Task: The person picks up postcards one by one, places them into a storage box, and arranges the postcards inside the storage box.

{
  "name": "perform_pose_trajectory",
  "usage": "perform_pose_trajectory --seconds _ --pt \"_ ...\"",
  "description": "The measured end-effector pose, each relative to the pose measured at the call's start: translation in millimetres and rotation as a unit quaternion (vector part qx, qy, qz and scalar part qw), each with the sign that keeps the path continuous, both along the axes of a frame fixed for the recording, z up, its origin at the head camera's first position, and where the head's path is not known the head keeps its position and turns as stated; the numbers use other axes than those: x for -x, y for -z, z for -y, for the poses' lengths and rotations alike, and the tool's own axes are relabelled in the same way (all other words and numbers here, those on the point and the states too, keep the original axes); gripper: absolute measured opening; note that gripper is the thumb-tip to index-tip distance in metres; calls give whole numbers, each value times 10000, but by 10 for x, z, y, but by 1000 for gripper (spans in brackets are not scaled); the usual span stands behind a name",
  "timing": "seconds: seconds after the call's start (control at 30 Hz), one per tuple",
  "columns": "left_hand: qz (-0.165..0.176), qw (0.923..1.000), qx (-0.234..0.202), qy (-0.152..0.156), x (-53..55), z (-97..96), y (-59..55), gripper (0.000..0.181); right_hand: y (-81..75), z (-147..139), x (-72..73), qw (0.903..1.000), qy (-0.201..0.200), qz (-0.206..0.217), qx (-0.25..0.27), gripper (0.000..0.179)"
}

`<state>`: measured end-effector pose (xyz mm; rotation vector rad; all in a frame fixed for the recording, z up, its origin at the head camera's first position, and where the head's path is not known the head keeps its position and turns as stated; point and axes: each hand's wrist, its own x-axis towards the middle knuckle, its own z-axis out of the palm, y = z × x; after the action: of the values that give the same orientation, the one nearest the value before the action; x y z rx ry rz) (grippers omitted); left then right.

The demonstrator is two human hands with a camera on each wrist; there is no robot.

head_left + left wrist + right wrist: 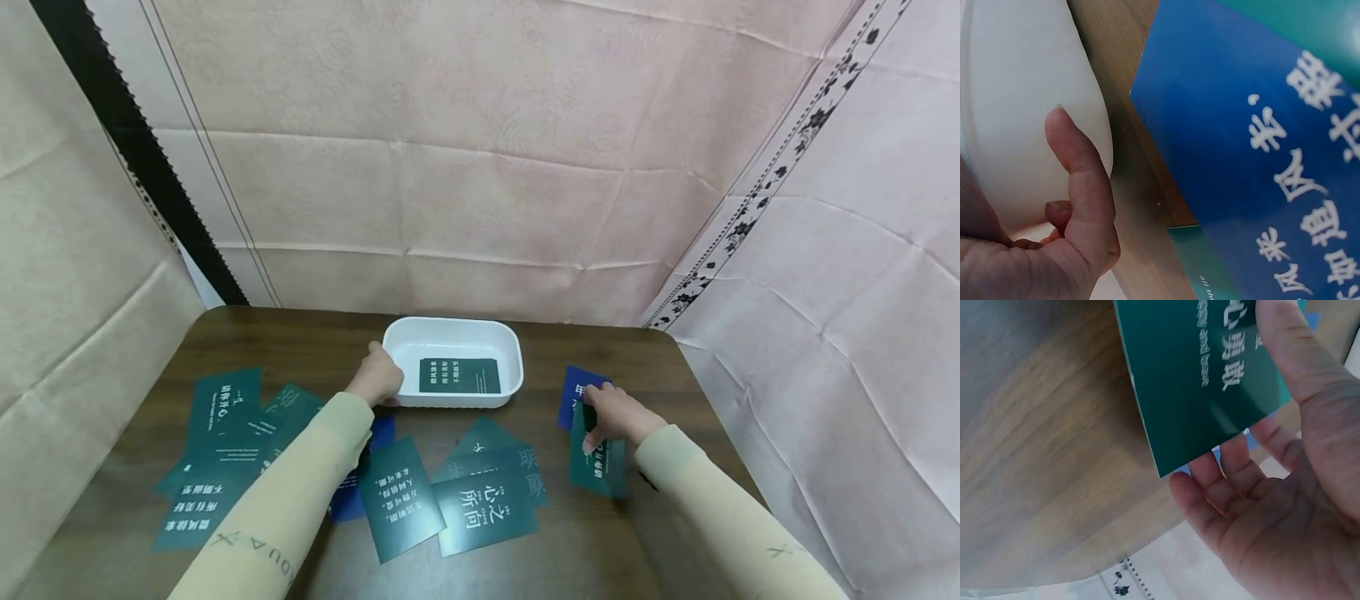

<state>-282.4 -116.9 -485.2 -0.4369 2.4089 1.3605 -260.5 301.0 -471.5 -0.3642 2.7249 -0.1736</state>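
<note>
My left hand (377, 377) holds the left end of a white plastic tray (513, 350); in the left wrist view the thumb (1072, 140) lies along the outer wall. Inside the tray lies a dark green card (459, 377) with white characters. On the right, my right hand (618, 415) pinches a green card (588, 467), its thumb on the printed face and its fingers behind in the right wrist view (1210, 419). Just beyond that hand, a blue card (573, 392) is partly covered.
Overlapping green cards (225, 417) lie on the wooden table (585, 542) at left, partly behind the left sleeve. More green cards (401, 500) spread across the middle, beside a blue card (347, 500). Pale cloth (480, 200) hangs behind and along both sides.
</note>
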Motion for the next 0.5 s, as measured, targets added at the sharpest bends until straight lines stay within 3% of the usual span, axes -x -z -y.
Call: perform_pose_trajectory --seconds 0.5 --pt "-27 10000 -8 52 -6 7 -11 75 -510 -353 -9 9950 219 415 885 14"
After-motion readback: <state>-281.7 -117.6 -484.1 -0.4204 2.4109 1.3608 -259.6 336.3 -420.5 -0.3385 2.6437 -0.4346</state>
